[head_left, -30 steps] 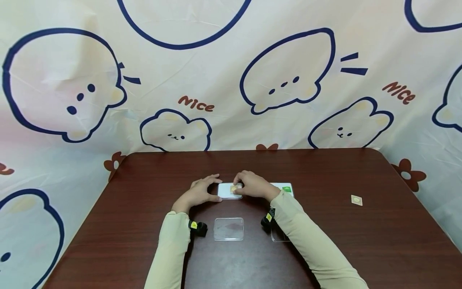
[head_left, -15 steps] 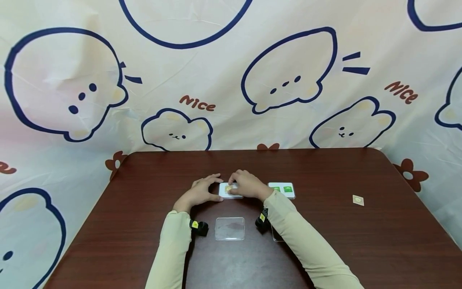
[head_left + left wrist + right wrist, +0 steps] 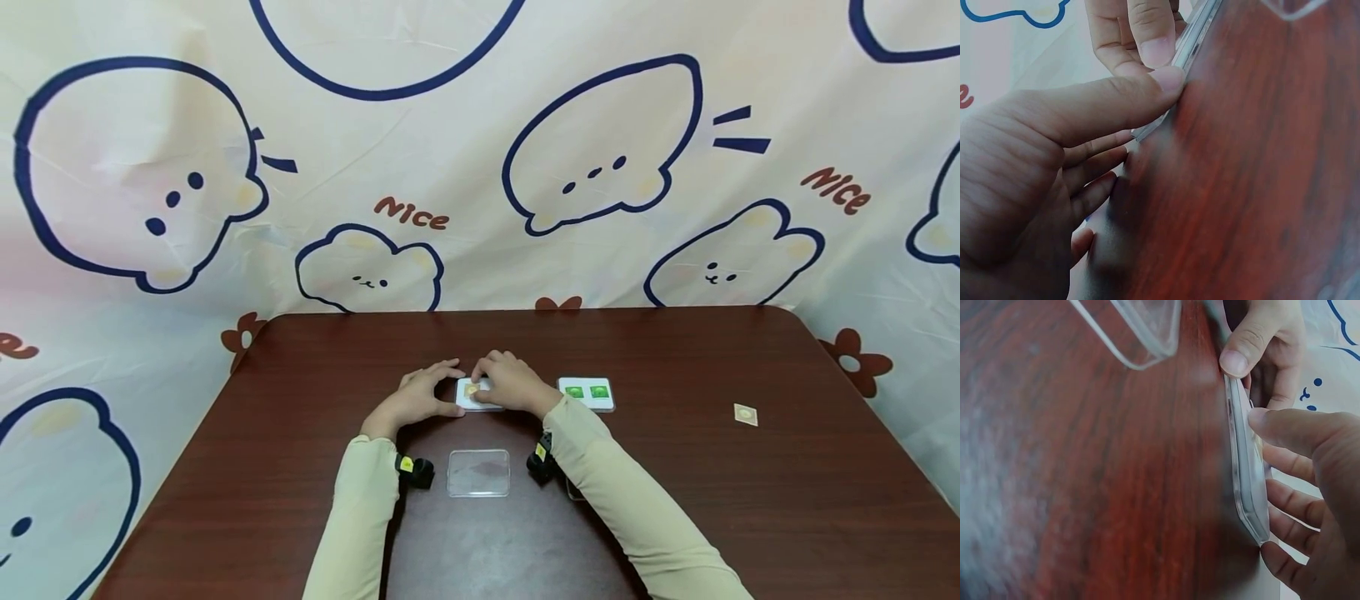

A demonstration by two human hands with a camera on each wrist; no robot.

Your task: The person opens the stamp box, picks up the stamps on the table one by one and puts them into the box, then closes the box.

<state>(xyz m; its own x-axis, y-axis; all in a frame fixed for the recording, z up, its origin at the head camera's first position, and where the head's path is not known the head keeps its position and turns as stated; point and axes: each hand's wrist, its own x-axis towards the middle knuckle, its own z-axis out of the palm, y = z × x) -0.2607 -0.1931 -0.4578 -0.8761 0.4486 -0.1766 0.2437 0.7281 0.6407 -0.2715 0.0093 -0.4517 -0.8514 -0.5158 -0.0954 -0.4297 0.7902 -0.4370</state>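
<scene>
My left hand [image 3: 414,402] holds the left end of a shallow clear-rimmed case [image 3: 1242,469] with a white inside, thumb at its front edge and fingers at the back. A small square card [image 3: 471,390] with a yellow print is over the left part of the white surface. My right hand [image 3: 512,385] pinches this card between thumb and forefinger. In the right wrist view the right thumb tip [image 3: 1259,420] is right at the white surface. The left thumb [image 3: 1166,80] presses the case's edge in the left wrist view. The right hand covers the case's right end.
To the right stands a similar white case [image 3: 600,407] bearing two green squares. Another yellow-printed card [image 3: 746,414] lies far right on the brown table [image 3: 660,350]. A clear lid [image 3: 478,473] lies in front; a second clear piece [image 3: 574,492] is mostly behind the right forearm.
My right hand has moved left with the small card, toward the left part of the white case, baring the green squares on the other case. The left hand has stayed in place.
</scene>
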